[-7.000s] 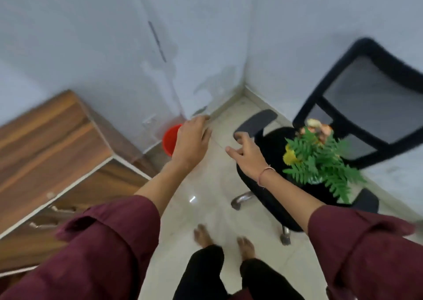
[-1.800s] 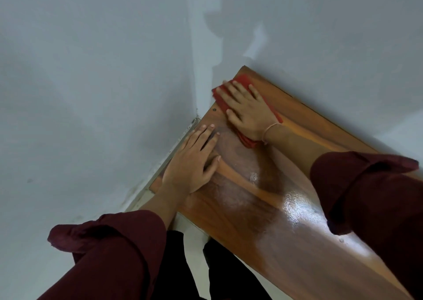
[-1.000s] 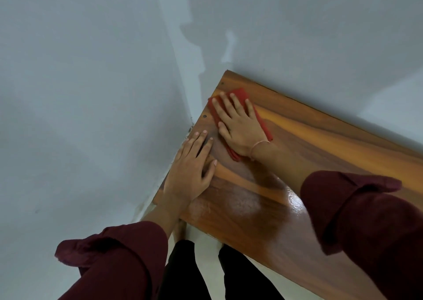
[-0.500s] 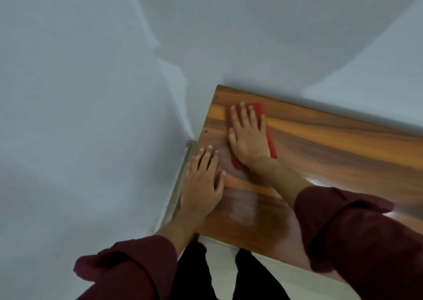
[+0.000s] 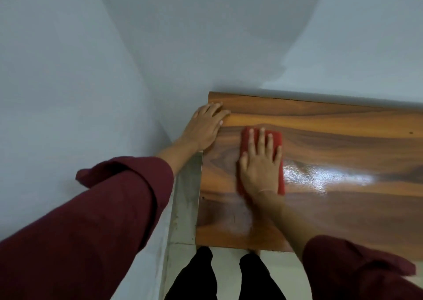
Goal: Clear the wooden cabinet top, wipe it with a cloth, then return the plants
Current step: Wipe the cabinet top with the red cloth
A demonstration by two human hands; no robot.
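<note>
Cloth, red, pinned flat under right hand, fingers straight and spread, unwiped worktop stretching rightward; left hand flat at the corner.

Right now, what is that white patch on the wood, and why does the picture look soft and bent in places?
In the head view, the white patch is glare: light reflecting off the glossy cabinet top beside the right hand. Also there, the right forearm and the near edge of the red cloth look motion-blurred, and the wide lens bows the wall edges.
</note>
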